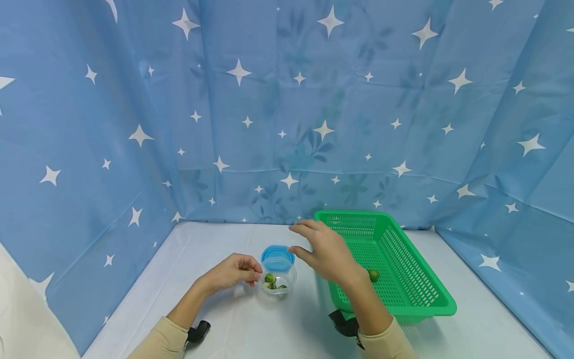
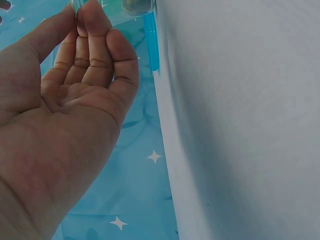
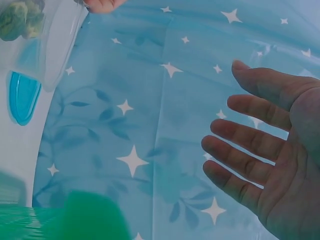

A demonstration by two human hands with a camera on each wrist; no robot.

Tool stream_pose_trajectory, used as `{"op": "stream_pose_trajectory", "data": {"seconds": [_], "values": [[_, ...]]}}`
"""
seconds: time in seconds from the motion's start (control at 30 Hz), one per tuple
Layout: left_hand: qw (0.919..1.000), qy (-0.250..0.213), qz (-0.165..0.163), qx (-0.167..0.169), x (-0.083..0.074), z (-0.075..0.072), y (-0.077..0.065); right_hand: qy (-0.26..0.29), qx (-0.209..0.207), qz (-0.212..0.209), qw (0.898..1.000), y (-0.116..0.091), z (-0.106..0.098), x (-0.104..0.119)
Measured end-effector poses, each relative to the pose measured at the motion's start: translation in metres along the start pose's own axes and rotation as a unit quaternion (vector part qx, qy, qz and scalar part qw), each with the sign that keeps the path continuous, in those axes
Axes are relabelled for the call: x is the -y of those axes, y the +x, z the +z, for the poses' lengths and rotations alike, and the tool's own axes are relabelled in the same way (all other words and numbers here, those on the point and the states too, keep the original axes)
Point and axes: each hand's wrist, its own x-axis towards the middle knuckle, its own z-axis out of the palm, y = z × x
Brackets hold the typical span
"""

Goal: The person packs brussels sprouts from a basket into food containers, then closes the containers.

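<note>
A small clear plastic container with Brussels sprouts in its bottom stands mid-table, tilted slightly in the head view. My left hand pinches its left rim between thumb and fingertips; the left wrist view shows the container's edge at those fingertips. Just behind the container lies a blue lid, seen partly through the clear wall. My right hand is raised between the container and the green basket, fingers spread and holding nothing. In the right wrist view its fingers are loosely extended.
The slotted green basket takes up the right side of the table, with a Brussels sprout inside, partly behind my right wrist. A star-patterned blue curtain hangs around the white tabletop at the back and sides.
</note>
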Motion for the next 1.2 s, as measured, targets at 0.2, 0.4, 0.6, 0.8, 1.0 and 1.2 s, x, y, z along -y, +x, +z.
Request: {"op": "stream_pose_trajectory", "data": {"seconds": [0.2,0.4,0.6,0.8,1.0,1.2], "values": [[1.0,0.003,0.003,0.002,-0.002,0.001,-0.001,0.009,-0.004,0.006,1.0,-0.001,-0.005,-0.005],[0.9999,0.006,0.008,0.003,-0.005,0.001,-0.002,0.015,0.008,0.02,1.0,-0.004,-0.013,-0.009],[1.0,0.007,0.006,0.002,-0.005,0.001,-0.002,0.039,0.001,0.022,0.999,-0.01,-0.026,-0.011],[1.0,0.004,-0.002,0.0,-0.005,0.001,-0.002,0.032,-0.024,0.025,0.999,-0.013,-0.037,-0.016],[1.0,0.004,-0.003,-0.001,-0.004,0.001,-0.002,0.05,-0.026,0.05,0.997,-0.015,-0.044,-0.028],[1.0,0.007,-0.001,0.001,-0.003,0.001,-0.001,0.062,-0.033,0.065,0.995,-0.017,-0.051,-0.039]]}}
